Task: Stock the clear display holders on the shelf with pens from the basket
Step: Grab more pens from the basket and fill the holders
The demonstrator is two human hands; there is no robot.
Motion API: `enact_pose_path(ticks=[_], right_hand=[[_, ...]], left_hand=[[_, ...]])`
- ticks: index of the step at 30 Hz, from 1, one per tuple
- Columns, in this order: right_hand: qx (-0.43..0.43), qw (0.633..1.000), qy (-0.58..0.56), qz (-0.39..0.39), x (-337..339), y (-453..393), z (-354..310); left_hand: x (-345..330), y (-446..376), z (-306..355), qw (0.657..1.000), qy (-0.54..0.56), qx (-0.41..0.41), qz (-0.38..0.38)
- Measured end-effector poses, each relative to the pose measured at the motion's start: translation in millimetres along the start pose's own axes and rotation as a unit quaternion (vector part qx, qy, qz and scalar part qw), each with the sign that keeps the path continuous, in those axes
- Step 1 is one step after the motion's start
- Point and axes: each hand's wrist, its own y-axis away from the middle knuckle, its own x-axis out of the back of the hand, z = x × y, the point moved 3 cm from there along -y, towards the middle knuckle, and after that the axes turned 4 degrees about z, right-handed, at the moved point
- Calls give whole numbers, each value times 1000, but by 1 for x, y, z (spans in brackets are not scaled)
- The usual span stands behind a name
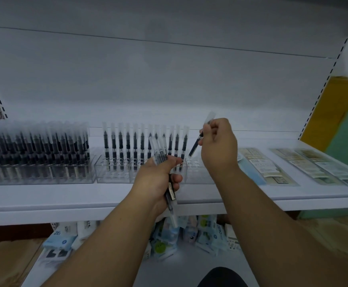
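Note:
My left hand (158, 177) grips a bundle of clear-capped black pens (161, 153) in front of the middle clear holder (115, 172). That holder has one back row of upright pens (142, 141); its front holes stand bare. My right hand (218, 146) pinches a single pen (196, 145), tilted, with its lower tip just above the holes at the holder's right end (191, 162). A second clear holder (44, 175) at the left is packed with several rows of pens (34, 148). No basket is in view.
The holders stand on a white shelf (86, 201) with a white back panel. Flat packaged cards (258, 166) and more packets (314, 166) lie at the right. Below the shelf, blue-and-white packets (208, 233) are piled on the lower level.

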Motion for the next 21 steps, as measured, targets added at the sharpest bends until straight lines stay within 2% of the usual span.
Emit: enact_pose_path(ticks=[5, 9, 17, 21], right_hand=[[21, 996, 28, -78, -17, 5, 14], [24, 994, 40, -103, -17, 3, 21], [104, 975, 80, -177, -17, 0, 11], [78, 975, 99, -183, -20, -5, 14]], left_hand=[[1, -3, -2, 1000, 2, 3, 4], [1, -4, -2, 1000, 9, 12, 8], [-2, -5, 0, 999, 23, 22, 16], [-1, -5, 0, 999, 28, 30, 17]])
